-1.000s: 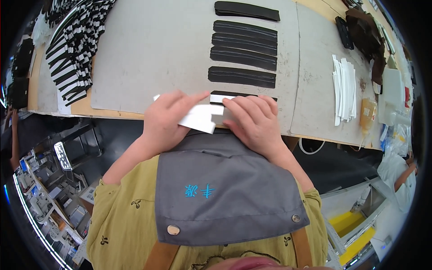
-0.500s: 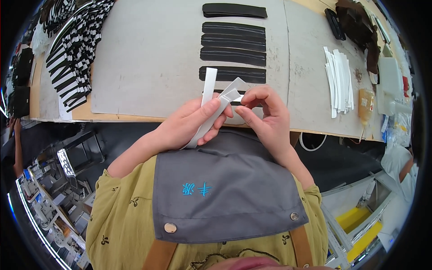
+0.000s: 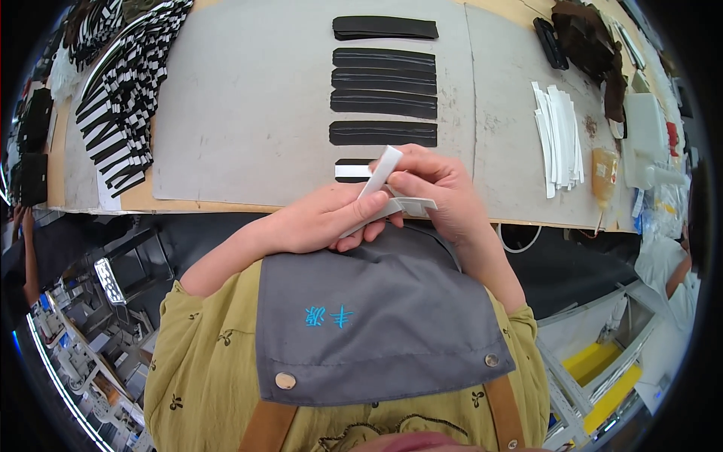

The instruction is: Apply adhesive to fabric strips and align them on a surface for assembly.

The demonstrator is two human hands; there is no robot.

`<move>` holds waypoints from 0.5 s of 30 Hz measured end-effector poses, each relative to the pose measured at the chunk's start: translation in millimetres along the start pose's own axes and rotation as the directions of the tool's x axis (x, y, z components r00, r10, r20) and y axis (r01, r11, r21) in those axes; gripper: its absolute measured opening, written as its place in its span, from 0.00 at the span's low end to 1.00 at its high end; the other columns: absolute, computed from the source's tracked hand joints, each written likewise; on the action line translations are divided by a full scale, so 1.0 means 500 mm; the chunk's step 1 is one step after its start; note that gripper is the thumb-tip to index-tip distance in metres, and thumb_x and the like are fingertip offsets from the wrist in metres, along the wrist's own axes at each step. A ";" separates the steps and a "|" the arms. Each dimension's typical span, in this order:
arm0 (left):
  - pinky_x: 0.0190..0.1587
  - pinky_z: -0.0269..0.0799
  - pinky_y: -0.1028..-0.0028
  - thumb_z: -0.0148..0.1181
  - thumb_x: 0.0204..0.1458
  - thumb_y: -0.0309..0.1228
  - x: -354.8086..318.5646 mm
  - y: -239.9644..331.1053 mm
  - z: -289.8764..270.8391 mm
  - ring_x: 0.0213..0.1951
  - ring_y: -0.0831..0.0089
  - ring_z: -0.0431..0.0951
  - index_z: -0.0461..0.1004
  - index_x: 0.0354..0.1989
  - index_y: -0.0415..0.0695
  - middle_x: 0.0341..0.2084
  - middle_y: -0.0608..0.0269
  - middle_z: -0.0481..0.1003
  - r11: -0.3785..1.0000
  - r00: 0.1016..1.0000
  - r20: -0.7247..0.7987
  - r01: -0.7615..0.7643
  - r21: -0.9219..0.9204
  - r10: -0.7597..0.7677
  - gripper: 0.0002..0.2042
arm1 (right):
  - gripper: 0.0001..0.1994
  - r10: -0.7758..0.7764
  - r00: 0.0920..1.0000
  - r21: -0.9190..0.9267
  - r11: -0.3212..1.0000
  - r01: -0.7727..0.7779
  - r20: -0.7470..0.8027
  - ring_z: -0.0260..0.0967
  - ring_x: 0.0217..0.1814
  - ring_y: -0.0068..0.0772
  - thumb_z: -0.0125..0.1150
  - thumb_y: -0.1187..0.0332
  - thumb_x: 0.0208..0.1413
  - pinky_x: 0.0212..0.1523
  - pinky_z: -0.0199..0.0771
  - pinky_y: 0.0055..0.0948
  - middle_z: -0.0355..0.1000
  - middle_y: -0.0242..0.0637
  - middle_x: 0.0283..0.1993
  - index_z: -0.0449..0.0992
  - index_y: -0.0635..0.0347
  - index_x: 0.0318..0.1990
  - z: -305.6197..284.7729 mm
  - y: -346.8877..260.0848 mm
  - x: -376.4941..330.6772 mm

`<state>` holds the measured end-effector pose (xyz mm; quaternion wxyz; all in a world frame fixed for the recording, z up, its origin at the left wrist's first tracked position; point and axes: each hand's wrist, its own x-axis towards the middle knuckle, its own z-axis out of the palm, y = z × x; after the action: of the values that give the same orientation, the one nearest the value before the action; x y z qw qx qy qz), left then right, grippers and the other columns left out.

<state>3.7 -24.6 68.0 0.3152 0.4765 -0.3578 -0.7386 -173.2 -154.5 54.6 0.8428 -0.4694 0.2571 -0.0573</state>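
Just over the table's near edge, my left hand (image 3: 320,217) is closed on a few white strips (image 3: 410,203), thumb on top; the ends stick out to the right. My right hand (image 3: 440,181) pinches one white strip (image 3: 382,172) that slants up between the two hands. Behind them lies a black strip (image 3: 343,179) with a white strip (image 3: 351,171) along it, its right part hidden by my fingers. Farther off, another black strip (image 3: 382,134) lies flat, above it several more (image 3: 384,80) in a column.
A folded black piece (image 3: 385,29) tops the column. To the right are a pile of white strips (image 3: 558,139), an amber-coloured bottle (image 3: 605,177), a black object (image 3: 550,44) and brown cloth (image 3: 584,38). A large fanned heap of black-and-white strips (image 3: 128,105) covers the left.
My right hand has moved left and now pinches the upright white strip. That strip leans farther right, and the other strip ends have swung down to point right.
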 end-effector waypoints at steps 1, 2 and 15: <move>0.25 0.61 0.83 0.36 0.71 0.51 0.002 0.002 -0.001 0.23 0.86 0.64 0.73 0.50 0.39 0.28 0.71 0.69 1.000 0.999 0.028 0.016 0.022 -0.016 0.27 | 0.09 -0.032 0.999 -0.026 0.999 0.032 -0.009 0.75 0.38 0.25 0.57 0.71 0.65 0.31 0.77 0.26 0.74 0.38 0.46 0.80 0.66 0.47 0.001 0.009 0.001; 0.25 0.61 0.83 0.36 0.71 0.51 0.004 0.003 -0.004 0.23 0.86 0.64 0.73 0.50 0.39 0.28 0.71 0.69 1.000 0.999 0.030 0.017 0.021 -0.017 0.27 | 0.09 -0.031 0.999 -0.025 0.999 0.031 -0.012 0.75 0.38 0.25 0.57 0.71 0.65 0.31 0.77 0.26 0.74 0.38 0.46 0.80 0.66 0.47 0.000 0.013 0.001; 0.31 0.73 0.70 0.64 0.50 0.23 -0.044 -0.083 -0.069 0.31 0.67 0.80 0.78 0.44 0.49 0.30 0.65 0.80 0.488 0.714 -0.359 0.029 0.872 0.601 0.12 | 0.07 -0.554 0.791 -0.436 0.799 0.415 -0.262 0.57 0.22 0.12 0.47 0.66 0.74 0.24 0.59 0.15 0.63 0.25 0.25 0.70 0.56 0.50 -0.085 -0.059 -0.027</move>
<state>38.3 7.8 34.2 0.2772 0.7097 -0.6149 -0.2035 -201.2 -198.7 65.9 0.6335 -0.6445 0.2884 -0.3163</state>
